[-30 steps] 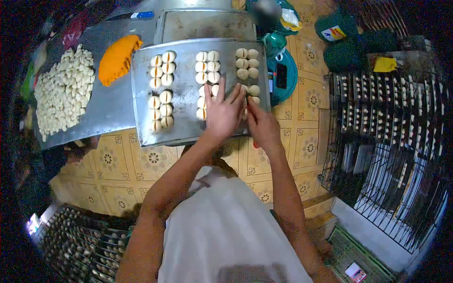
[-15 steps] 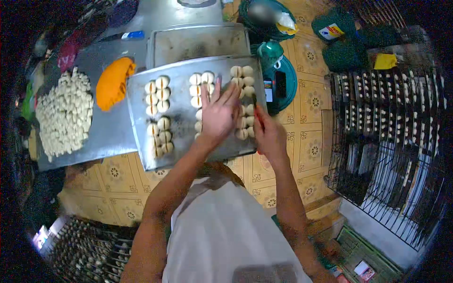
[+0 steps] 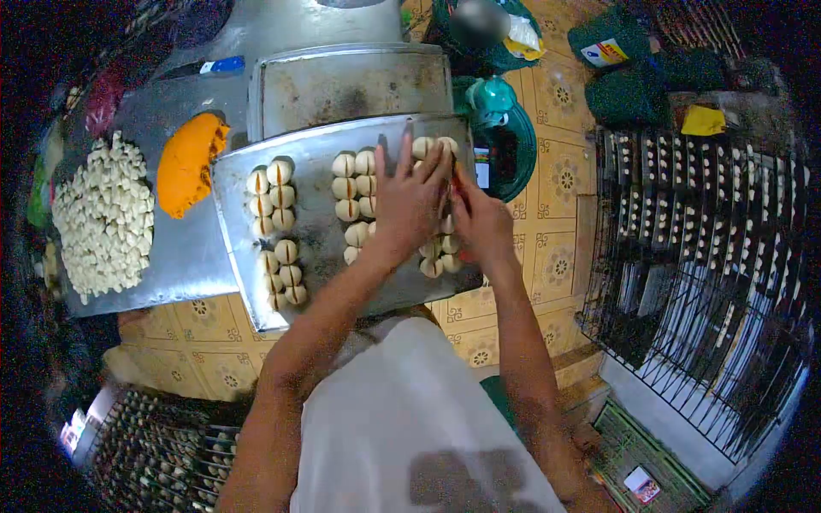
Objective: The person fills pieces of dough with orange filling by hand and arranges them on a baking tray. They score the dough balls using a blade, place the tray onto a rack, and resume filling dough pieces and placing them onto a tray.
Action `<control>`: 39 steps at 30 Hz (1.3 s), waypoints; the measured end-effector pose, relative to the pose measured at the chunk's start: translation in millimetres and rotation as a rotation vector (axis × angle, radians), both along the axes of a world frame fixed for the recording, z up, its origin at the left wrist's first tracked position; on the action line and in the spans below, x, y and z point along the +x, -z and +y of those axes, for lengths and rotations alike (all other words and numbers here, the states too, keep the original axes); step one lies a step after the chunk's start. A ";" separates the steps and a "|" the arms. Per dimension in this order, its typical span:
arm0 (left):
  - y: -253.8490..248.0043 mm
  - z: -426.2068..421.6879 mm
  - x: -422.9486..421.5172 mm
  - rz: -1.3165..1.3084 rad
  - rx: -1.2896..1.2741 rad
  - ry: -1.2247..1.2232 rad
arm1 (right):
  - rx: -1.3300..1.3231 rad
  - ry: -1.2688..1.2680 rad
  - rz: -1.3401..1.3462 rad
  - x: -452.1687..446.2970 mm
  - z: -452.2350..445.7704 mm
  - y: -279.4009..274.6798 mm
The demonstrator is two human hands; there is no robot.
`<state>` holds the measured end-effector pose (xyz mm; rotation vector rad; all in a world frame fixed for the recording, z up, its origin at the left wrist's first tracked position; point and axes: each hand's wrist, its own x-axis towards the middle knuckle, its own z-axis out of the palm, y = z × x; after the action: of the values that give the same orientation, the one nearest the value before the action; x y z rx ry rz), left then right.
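Note:
A metal baking tray (image 3: 318, 214) holds small round dough balls (image 3: 280, 196) in grouped rows, many with a slit across the top showing an orange-brown inside. My left hand (image 3: 409, 208) spreads over the right part of the tray, fingers apart, with the fingertips at the upper right cluster of dough balls (image 3: 425, 147). Beside it, my right hand (image 3: 486, 229) is closed on a red-handled knife (image 3: 459, 178). Its blade is mostly hidden by the fingers. Several dough balls under both hands are partly covered.
Left of the tray lie an orange mass (image 3: 188, 167) and a heap of small pale dough pieces (image 3: 107, 222) on the metal table (image 3: 192, 278). Another tray (image 3: 355, 90) sits behind. Green tubs (image 3: 517, 171) stand at the right; a rack (image 3: 684, 222) of filled trays stands farther right.
Both hands have moved up toward the top right cluster, the right hand with the knife closer to the left fingers. The view has shifted, so the tray appears slightly lower and farther left.

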<state>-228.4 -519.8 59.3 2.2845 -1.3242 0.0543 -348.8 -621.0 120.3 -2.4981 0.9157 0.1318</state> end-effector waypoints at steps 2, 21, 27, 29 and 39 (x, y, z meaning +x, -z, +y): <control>2.1 6.5 -8.5 -0.015 0.014 -0.005 | 0.028 -0.028 -0.002 -7.2 11.3 1.8; 2.5 85.1 -132.3 -0.047 -0.014 -0.014 | 0.085 -0.027 -0.068 -131.9 86.0 -2.5; -22.0 99.3 -112.4 0.051 -0.100 0.003 | 0.194 0.099 0.098 -182.4 94.0 -28.7; -20.3 131.7 -92.0 0.094 -0.132 -0.063 | 0.212 0.273 -0.222 -177.1 67.1 7.1; 36.2 324.9 75.3 0.791 -0.139 -0.811 | 0.365 0.439 -0.462 -149.2 61.5 65.2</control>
<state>-153.1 -194.8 23.0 2.1956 0.0175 -0.4223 -498.0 -559.4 55.1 -1.8328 1.0915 -0.3725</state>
